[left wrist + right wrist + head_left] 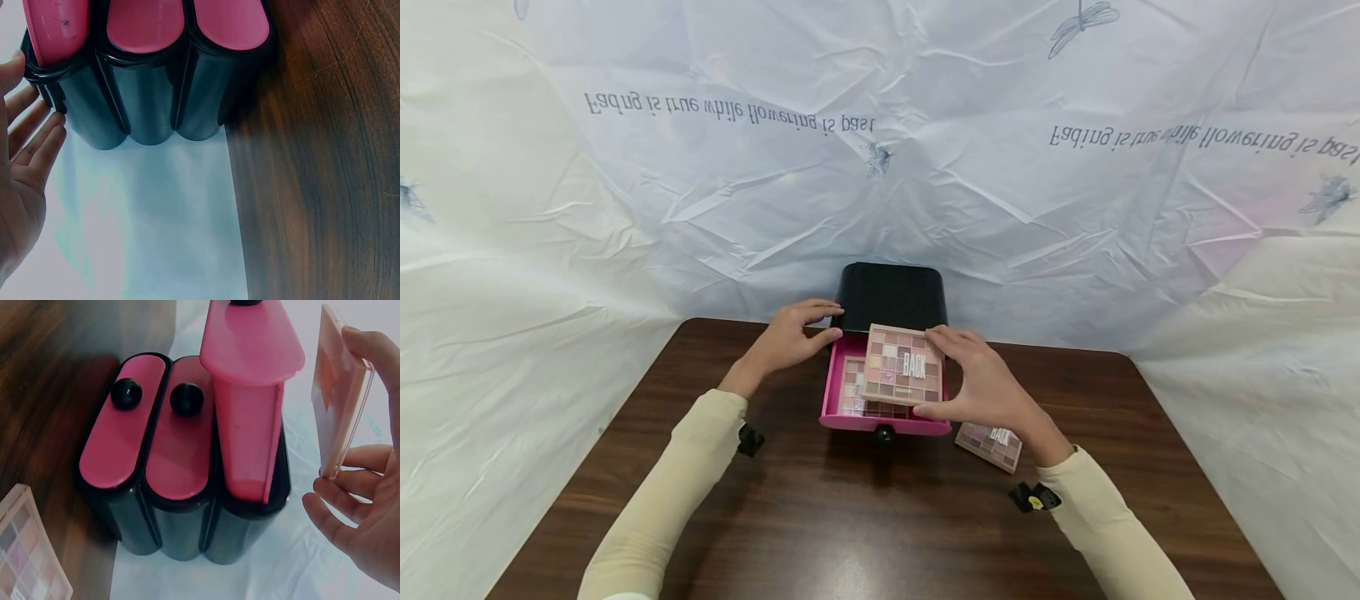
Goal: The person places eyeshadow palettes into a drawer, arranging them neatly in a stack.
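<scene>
Near the far edge of the table (775, 508), the right hand (985, 385) has its fingers pinching a palette (904, 365) above the open pink drawer (917, 428); the left hand (792, 337), fingers extended, touches the black case (891, 296).

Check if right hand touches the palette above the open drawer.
Touching: the right wrist view shows the right hand pinching the palette by opposite edges.

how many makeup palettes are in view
3: one palette in the right hand, a second palette inside the open pink drawer, and a third palette on the table. The drawer may hide others.
</scene>
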`<control>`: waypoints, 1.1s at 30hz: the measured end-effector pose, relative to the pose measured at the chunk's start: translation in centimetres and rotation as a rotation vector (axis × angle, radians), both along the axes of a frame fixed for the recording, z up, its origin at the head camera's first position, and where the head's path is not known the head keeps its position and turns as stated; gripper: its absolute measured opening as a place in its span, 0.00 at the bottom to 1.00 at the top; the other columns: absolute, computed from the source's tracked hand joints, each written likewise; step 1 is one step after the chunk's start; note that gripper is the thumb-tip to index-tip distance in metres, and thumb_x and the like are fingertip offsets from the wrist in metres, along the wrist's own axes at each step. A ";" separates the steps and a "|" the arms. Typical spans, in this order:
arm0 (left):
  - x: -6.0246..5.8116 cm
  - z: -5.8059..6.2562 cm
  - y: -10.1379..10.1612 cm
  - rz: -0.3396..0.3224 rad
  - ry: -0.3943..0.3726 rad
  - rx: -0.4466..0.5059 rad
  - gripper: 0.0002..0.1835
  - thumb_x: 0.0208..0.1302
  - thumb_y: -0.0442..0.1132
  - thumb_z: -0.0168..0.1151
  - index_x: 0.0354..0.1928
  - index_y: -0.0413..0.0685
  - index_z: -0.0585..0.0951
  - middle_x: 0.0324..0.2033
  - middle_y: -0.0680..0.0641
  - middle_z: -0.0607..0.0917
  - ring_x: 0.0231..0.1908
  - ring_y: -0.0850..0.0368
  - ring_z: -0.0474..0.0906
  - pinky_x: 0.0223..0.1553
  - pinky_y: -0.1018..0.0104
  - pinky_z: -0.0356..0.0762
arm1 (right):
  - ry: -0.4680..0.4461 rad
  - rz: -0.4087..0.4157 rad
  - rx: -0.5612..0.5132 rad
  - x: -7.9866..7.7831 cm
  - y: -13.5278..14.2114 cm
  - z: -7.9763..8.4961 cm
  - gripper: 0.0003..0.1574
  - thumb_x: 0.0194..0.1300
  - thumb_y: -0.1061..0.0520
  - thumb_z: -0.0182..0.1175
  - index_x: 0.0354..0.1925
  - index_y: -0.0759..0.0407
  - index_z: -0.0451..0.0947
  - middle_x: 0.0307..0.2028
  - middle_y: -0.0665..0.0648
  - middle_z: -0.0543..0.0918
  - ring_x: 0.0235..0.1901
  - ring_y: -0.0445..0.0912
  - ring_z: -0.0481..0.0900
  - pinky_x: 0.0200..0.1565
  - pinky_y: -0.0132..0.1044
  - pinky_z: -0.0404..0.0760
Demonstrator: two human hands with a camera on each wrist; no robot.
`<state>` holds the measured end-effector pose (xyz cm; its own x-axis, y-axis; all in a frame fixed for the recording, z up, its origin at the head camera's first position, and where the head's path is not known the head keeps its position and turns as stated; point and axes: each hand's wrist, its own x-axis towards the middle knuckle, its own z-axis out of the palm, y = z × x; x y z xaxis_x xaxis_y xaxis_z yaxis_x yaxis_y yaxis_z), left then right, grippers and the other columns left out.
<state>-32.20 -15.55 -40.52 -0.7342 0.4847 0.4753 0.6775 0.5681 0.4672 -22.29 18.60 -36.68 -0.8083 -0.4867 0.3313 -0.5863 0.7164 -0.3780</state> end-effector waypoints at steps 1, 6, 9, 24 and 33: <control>0.0 0.0 0.0 -0.001 0.001 0.000 0.25 0.71 0.52 0.65 0.64 0.47 0.82 0.64 0.42 0.80 0.61 0.44 0.79 0.62 0.46 0.77 | 0.002 0.002 -0.002 -0.2 -0.2 -0.1 0.70 0.44 0.27 0.77 0.76 0.56 0.65 0.74 0.60 0.68 0.71 0.58 0.64 0.64 0.65 0.71; 0.0 0.1 0.0 0.002 0.000 -0.006 0.25 0.72 0.52 0.64 0.64 0.47 0.81 0.64 0.42 0.79 0.62 0.43 0.79 0.62 0.45 0.77 | 0.013 0.029 -0.011 -0.9 -1.3 -0.7 0.68 0.45 0.27 0.77 0.76 0.55 0.66 0.74 0.58 0.68 0.69 0.55 0.66 0.65 0.63 0.73; 0.0 0.2 0.0 0.001 0.000 -0.008 0.25 0.72 0.52 0.65 0.64 0.47 0.81 0.64 0.42 0.79 0.62 0.44 0.79 0.63 0.46 0.77 | 0.022 0.050 -0.007 -1.1 -2.0 -0.9 0.67 0.45 0.27 0.76 0.75 0.56 0.67 0.73 0.57 0.69 0.68 0.54 0.67 0.65 0.61 0.74; -0.2 0.0 0.0 -0.001 0.010 -0.008 0.24 0.72 0.50 0.65 0.64 0.48 0.82 0.63 0.42 0.80 0.61 0.43 0.80 0.62 0.45 0.77 | 0.043 0.063 0.057 -1.2 -3.5 -1.1 0.69 0.44 0.26 0.77 0.74 0.60 0.68 0.72 0.59 0.71 0.68 0.55 0.68 0.66 0.58 0.74; -0.2 0.0 0.0 -0.003 0.009 -0.010 0.24 0.72 0.51 0.65 0.64 0.48 0.82 0.64 0.42 0.79 0.61 0.44 0.79 0.62 0.45 0.77 | 0.053 0.067 0.081 -1.3 -3.7 -1.3 0.68 0.45 0.26 0.76 0.73 0.61 0.69 0.72 0.60 0.71 0.69 0.55 0.67 0.66 0.59 0.73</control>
<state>-32.39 -15.54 -40.56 -0.7283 0.4915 0.4776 0.6836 0.5705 0.4553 -23.58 14.90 -37.94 -0.7555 -0.5658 0.3303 -0.6515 0.7019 -0.2880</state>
